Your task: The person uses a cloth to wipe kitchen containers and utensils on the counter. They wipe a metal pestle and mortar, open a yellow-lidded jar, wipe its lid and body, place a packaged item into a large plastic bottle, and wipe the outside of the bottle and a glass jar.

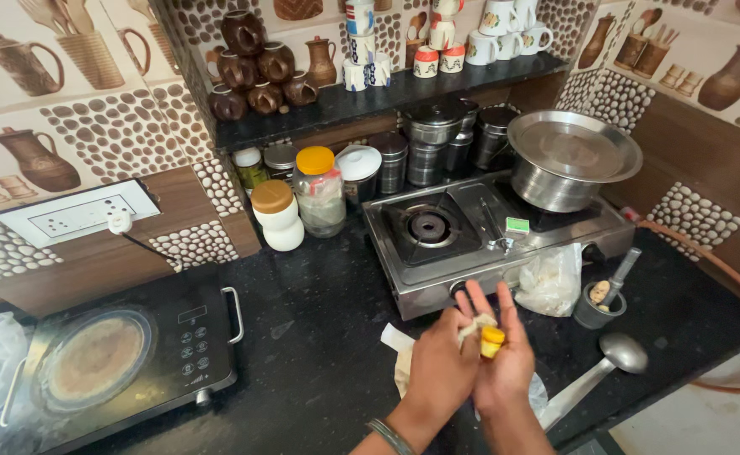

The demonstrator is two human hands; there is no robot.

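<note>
1. The black counter (pixel 319 337) lay under both hands.
2. A steel gas stove (pixel 471 232) stood just beyond the hands.
3. A steel ladle (pixel 606 366) lay right of them.
4. The left hand (pixel 442 366) and right hand (pixel 505 362) were pressed together, fingers pinching a small yellow piece (pixel 492 339) and a pale wrapper (pixel 404 354).

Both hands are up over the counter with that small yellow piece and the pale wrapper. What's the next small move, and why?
Probably lower both to the black counter: the right hand pinches the yellow piece mid-air while the left hand tugs the pale wrapper, with nothing beneath to catch it.
</note>
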